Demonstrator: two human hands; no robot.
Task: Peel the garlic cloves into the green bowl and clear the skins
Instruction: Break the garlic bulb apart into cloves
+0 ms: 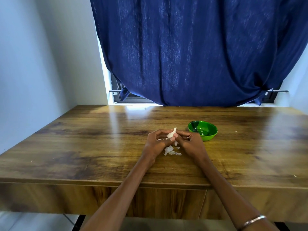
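Both hands meet over the middle of the wooden table (83,147). My left hand (155,142) and my right hand (190,142) together pinch a garlic clove (172,134) with white skin sticking up from it. Loose white skins (171,151) lie on the table just below the hands. The green bowl (202,132) stands to the right of my right hand, a little farther back, with a few pale pieces inside.
A dark blue curtain (191,55) hangs over the window behind the table's far edge. A white wall runs along the left. Small crumbs lie near the far edge (145,108) and at the right (235,131).
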